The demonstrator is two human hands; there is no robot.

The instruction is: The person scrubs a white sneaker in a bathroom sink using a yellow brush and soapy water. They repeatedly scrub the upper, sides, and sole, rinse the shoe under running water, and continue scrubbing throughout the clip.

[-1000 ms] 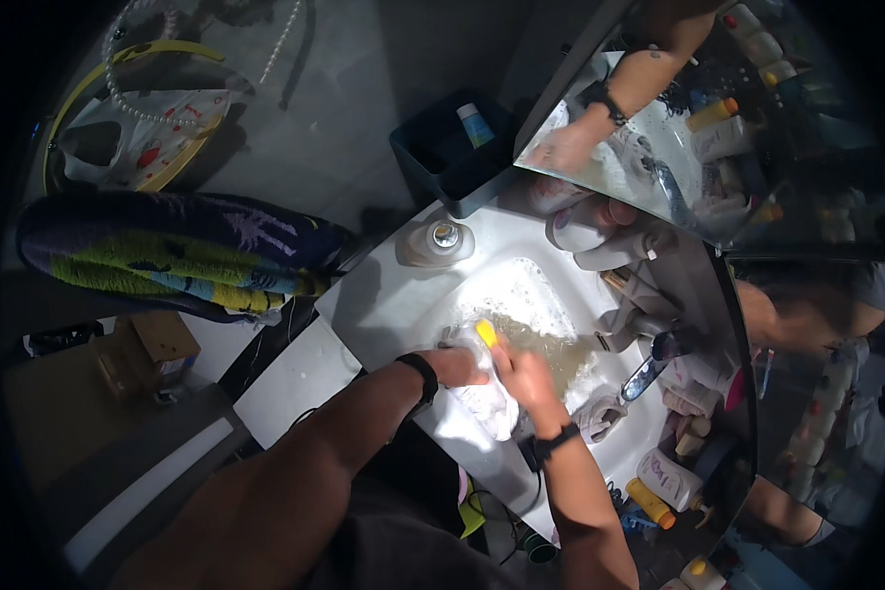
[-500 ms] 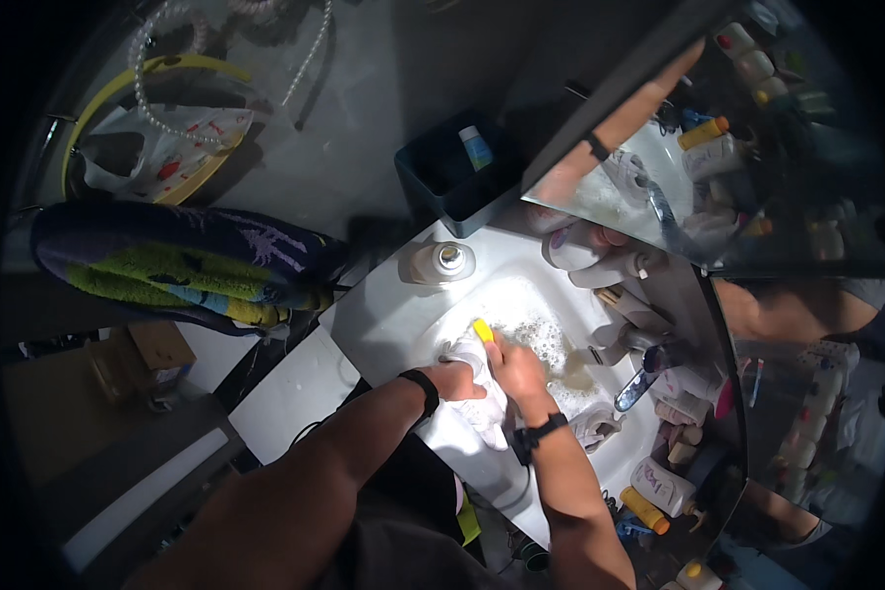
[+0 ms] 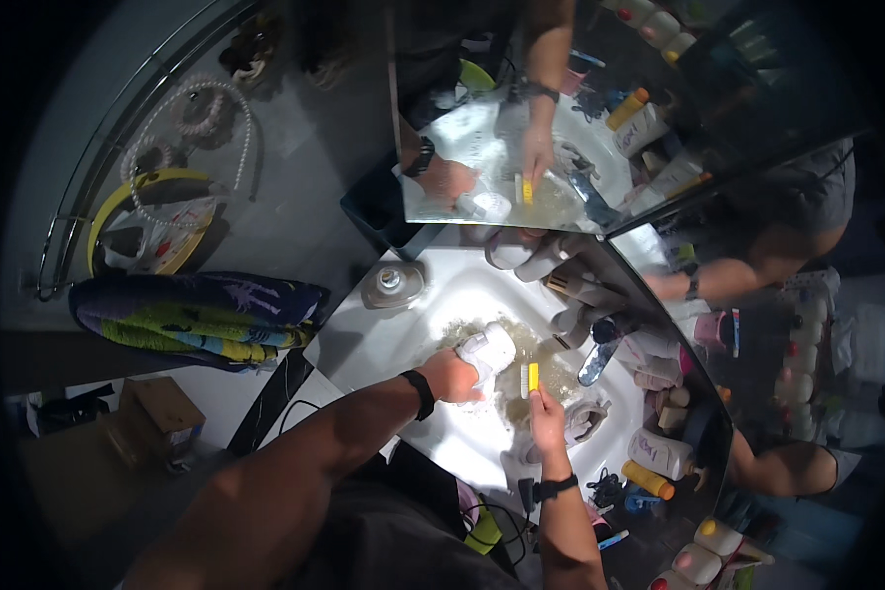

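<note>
My left hand [image 3: 449,377] is closed around a white shoe [image 3: 492,346], holding it above the murky, sudsy water [image 3: 516,393] in the white sink [image 3: 467,295]. To its right, my right hand [image 3: 548,417] grips a yellow brush [image 3: 534,378] with pale bristles along its left side. Brush and shoe are apart, with a gap between them. A second, greyish-white shoe [image 3: 587,421] rests in the sink's right part, just right of my right hand. Near it, the metal faucet [image 3: 597,360] points into the basin.
A soap dispenser [image 3: 390,282] stands on the sink's far left corner. Several bottles crowd the right rim, among them a white bottle [image 3: 659,452] and a yellow-orange tube [image 3: 648,480]. A mirror [image 3: 492,128] rises behind. At left hangs a purple-green towel [image 3: 197,317].
My right hand has drawn the brush off the shoe, to the right and nearer me. My left hand has lifted and turned the shoe. The whole view has swung too.
</note>
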